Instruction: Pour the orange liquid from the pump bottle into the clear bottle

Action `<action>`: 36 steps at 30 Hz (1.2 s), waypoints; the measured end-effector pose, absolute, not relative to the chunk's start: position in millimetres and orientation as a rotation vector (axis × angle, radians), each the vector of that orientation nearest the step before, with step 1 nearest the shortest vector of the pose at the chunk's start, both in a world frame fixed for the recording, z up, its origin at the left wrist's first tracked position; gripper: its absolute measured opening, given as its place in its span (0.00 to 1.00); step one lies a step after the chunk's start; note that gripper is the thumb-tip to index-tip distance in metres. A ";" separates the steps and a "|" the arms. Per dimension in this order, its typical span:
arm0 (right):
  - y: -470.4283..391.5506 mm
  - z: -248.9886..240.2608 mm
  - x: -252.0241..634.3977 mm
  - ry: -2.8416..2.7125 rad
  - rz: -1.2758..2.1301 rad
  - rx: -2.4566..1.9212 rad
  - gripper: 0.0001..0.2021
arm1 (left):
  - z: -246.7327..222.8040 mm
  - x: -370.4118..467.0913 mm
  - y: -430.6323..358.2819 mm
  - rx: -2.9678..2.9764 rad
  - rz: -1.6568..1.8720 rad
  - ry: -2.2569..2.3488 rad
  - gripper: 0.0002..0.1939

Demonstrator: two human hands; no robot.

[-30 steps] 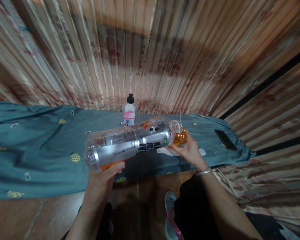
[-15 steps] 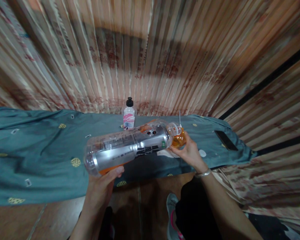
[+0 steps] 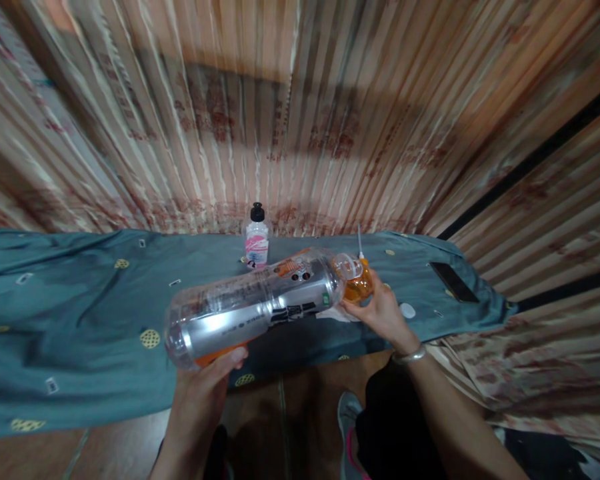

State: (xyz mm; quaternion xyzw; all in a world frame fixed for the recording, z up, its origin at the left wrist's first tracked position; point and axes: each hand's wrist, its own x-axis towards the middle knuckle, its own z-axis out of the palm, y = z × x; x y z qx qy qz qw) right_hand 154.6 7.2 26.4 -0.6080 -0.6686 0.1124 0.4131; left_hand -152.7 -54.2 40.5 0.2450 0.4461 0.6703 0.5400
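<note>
A large clear plastic bottle with a silver and orange label (image 3: 260, 303) lies nearly level in the air, its mouth to the right and slightly higher than its base. My left hand (image 3: 207, 380) is wrapped round its lower part from below, thumb along the near side. My right hand (image 3: 383, 310) holds a small bottle of orange liquid (image 3: 359, 287) at the large bottle's mouth. Whether the two touch is unclear. A thin pale stick or tube (image 3: 360, 241) rises from the small bottle's top.
A clear bottle with black cap and pink label (image 3: 257, 245) stands at the back of the green cloth (image 3: 100, 293). On the right lie a white disc (image 3: 407, 311) and dark phone (image 3: 453, 281). White paper (image 3: 335, 313) lies beneath the bottles. Curtains (image 3: 280, 120) hang behind.
The large bottle's base has dipped slightly with my left hand. Both hands keep their hold. The whole view has shifted a little.
</note>
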 end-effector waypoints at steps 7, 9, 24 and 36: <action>5.9 29.8 153.7 -1.703 0.278 -1.582 0.38 | 45.7 -148.4 -57.5 0.521 1.579 1.120 0.17; 6.5 28.9 153.3 -1.690 0.286 -1.571 0.38 | 47.4 -146.8 -57.9 0.512 1.582 1.128 0.18; 7.9 28.9 146.0 -1.663 0.317 -1.509 0.33 | 44.4 -149.0 -56.2 0.508 1.574 1.118 0.17; 9.4 26.2 147.5 -1.667 0.312 -1.524 0.34 | 43.3 -150.4 -55.0 0.524 1.589 1.112 0.18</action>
